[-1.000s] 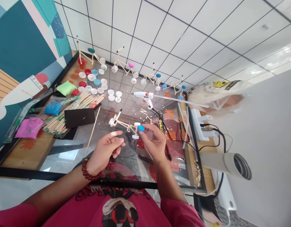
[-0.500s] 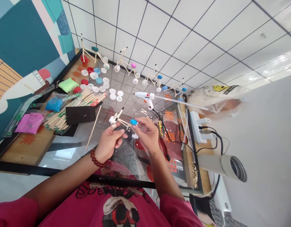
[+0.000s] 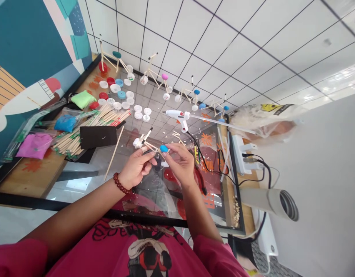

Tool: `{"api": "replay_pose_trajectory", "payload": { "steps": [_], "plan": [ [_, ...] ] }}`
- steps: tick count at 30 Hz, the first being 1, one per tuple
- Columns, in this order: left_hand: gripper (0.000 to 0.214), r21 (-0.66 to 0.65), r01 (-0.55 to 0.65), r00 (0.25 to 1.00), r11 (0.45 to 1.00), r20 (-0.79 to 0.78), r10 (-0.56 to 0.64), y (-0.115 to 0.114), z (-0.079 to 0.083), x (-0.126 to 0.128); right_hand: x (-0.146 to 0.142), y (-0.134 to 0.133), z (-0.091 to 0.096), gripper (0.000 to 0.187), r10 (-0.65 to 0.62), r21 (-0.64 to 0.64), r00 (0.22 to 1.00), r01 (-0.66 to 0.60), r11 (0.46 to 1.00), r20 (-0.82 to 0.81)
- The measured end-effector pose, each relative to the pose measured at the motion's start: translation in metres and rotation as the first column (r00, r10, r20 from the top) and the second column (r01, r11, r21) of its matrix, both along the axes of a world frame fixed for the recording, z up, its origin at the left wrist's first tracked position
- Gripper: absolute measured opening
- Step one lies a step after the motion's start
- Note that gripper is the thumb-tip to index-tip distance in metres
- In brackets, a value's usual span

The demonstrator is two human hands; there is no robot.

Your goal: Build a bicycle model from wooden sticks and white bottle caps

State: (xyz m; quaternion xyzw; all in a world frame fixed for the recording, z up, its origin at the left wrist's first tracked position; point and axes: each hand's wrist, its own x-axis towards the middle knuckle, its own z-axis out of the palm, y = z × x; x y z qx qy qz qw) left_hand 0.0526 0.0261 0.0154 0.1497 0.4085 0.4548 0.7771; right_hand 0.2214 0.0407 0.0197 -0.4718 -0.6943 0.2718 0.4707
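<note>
A small bicycle model made of wooden sticks (image 3: 152, 146) is between my hands above the glass tabletop. It has a white bottle-cap wheel (image 3: 137, 143) at its left end and a black-tipped upright stick (image 3: 149, 134). My left hand (image 3: 137, 166) pinches the sticks from below, thumb against the fingers, a bead bracelet on the wrist. The thumb and fingers of my right hand (image 3: 182, 163) close on the blue oval seat (image 3: 164, 148) at the model's right end. My fingers partly cover the rear sticks.
A white glue gun (image 3: 179, 116) lies beyond my hands, its cord running right. Finished stick bicycles (image 3: 154, 73) line the back edge. Bottle caps (image 3: 121, 94), wooden sticks (image 3: 69, 144), a black card (image 3: 98, 137) and clay bags (image 3: 35, 145) lie left. A power strip (image 3: 243, 154) is right.
My left hand has shifted slightly right, and its thumb and fingers have drawn in on the sticks. The right hand stays at the blue seat. The view has tilted a little.
</note>
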Motion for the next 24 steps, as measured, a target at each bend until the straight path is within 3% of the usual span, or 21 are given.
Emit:
{"api": "replay_pose_trajectory", "payload": {
  "steps": [14, 19, 24],
  "plan": [
    [0.038, 0.009, -0.045, 0.998, 0.999, 0.041, 0.044, 0.0005, -0.0030, 0.0035, -0.0031, -0.0013, -0.0055, 0.025, 0.010, 0.032, 0.994, -0.014, 0.999, 0.111],
    [0.037, 0.005, -0.055, 0.998, 0.998, 0.043, 0.055, 0.0010, -0.0031, 0.0051, -0.0028, -0.0022, -0.0080, 0.034, -0.002, 0.056, 0.988, -0.007, 0.998, 0.151],
    [0.042, 0.009, -0.084, 0.996, 0.996, -0.035, 0.084, -0.0044, -0.0026, 0.0042, -0.0038, -0.0016, -0.0065, 0.026, 0.004, 0.045, 0.999, -0.006, 0.999, 0.048]
  ]
}}
